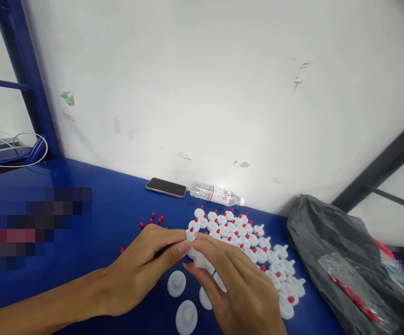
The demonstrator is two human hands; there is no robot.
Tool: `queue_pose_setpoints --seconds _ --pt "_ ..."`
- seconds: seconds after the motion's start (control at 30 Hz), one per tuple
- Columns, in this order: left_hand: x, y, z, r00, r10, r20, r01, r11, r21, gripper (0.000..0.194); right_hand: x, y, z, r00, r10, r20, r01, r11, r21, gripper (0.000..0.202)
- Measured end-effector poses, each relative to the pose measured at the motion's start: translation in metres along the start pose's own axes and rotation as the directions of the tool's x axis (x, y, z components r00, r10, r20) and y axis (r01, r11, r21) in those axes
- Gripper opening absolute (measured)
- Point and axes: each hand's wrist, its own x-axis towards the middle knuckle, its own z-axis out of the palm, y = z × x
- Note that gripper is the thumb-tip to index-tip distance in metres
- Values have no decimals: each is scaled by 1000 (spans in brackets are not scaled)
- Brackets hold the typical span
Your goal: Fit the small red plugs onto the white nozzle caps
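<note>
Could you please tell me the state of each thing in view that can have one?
Left hand: fingers on a white piece
Right hand: fingers around the same piece
Red-tipped white pieces: lying clustered
Bare white pieces: without red tips
Loose red caps: scattered
Phone: flat, screen dark
Bottle: on its side, capped
Dark bag: crumpled
Clear bag: red pieces inside

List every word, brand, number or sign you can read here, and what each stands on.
No text can be read with certainty.
Label on the clear bottle: red marks, too small and blurred to read.
Phone: dark screen, no lettering shows.
White pieces: no lettering can be made out.
</note>
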Motion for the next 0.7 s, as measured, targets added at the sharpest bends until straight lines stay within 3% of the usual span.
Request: queue_pose_setpoints --seconds 0.07,0.13,0.17,0.23,0.3,0.37,0.53,0.7 --pt "7 -8 -15 980 -181 -86 166 974 -153 46 0 7 -12 989 83 -119 -99 986 -136 21" --pt "16 -20 -38 945 -257 -203 221 957 -186 47 1 15 -25 951 177 -252 -234 948 -214 16" --pt "20 -25 -50 928 -258 -267 228 964 -138 49 2 18 -30 938 204 -281 -271 935 -228 17" --pt "26 -34 -69 940 -203 -275 261 946 191 47 4 20 -34 943 209 -258 -267 939 -219 18" --pt "29 -40 -78 962 -182 -205 261 833 487 40 5 17 -30 966 193 -171 -220 963 -155 17" --pt "28 -44 -77 974 -203 -101 220 742 633 31 5 12 -22 975 211 -72 -215 975 -54 16" --pt "20 -62 -70 968 -243 65 110 641 759 28 -5 11 -7 955 251 160 -256 967 10 19" --pt "16 -77 -76 936 -299 186 36 607 794 29 -8 19 -3 961 138 240 -149 989 26 16"
